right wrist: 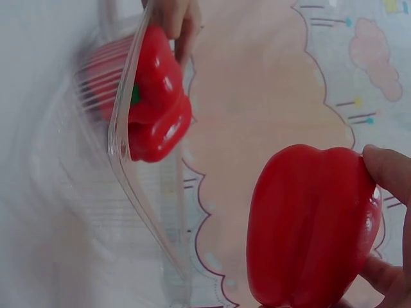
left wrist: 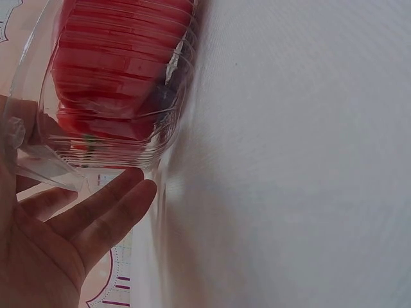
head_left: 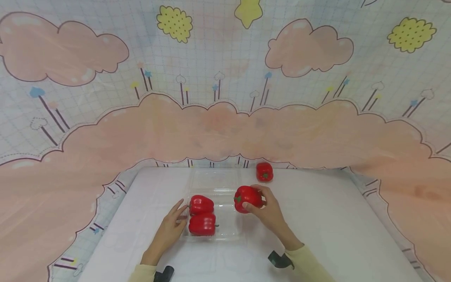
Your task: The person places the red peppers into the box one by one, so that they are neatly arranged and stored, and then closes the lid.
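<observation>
A clear plastic clamshell container [head_left: 228, 223] lies with its lid [head_left: 215, 180] folded back. Two red bell peppers, one behind [head_left: 201, 205] and one in front [head_left: 202, 224], sit in its left half. My left hand [head_left: 170, 226] rests at the container's left side, with fairly straight fingers against the clear wall [left wrist: 106, 151]. Above the right half of the container, my right hand [head_left: 269, 209] grips another red bell pepper [right wrist: 311, 224] between thumb and fingers. Its green stem points left in the head view.
One more red bell pepper [head_left: 264, 172] stands at the back of the white table [head_left: 317, 219], right of the lid. A patterned cloth [head_left: 225, 131] with clouds hangs behind the table. Dark straps [head_left: 280, 260] show near both wrists.
</observation>
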Demonstrator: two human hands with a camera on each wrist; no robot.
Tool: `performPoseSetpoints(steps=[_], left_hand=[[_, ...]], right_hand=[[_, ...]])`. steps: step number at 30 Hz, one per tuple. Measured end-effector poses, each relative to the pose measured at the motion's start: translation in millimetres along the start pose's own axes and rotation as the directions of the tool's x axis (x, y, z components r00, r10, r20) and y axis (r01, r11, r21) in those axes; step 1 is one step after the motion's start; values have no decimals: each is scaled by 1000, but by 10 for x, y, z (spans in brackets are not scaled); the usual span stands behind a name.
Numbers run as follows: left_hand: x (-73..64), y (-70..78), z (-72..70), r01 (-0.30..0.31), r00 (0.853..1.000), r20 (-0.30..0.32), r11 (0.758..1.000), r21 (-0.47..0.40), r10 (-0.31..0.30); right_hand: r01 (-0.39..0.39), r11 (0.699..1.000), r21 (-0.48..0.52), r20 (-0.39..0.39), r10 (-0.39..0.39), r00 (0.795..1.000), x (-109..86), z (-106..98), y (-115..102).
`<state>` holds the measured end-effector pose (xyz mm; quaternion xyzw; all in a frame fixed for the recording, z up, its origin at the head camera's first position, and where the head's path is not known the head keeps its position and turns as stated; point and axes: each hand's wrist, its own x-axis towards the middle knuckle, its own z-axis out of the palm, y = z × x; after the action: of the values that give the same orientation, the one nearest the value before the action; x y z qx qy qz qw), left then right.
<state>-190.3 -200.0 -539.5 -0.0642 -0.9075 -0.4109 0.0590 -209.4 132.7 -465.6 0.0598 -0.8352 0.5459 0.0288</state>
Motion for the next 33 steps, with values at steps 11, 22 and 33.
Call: performPoseSetpoints(steps=[11,22,33], left_hand=[[5,0,3,7,1000,4,1000,2,-7],[5,-16,7,-22,1000,-11,1000,14,22],[7,2,3,-2,1000,-3,1000,4,2]], right_hand=[[41,998,51,34,-43,999,-50,124,-33],[53,998,24,69,-55,996,-53,222,-14],[84,996,36,44,-85,995,-22,371,-47]])
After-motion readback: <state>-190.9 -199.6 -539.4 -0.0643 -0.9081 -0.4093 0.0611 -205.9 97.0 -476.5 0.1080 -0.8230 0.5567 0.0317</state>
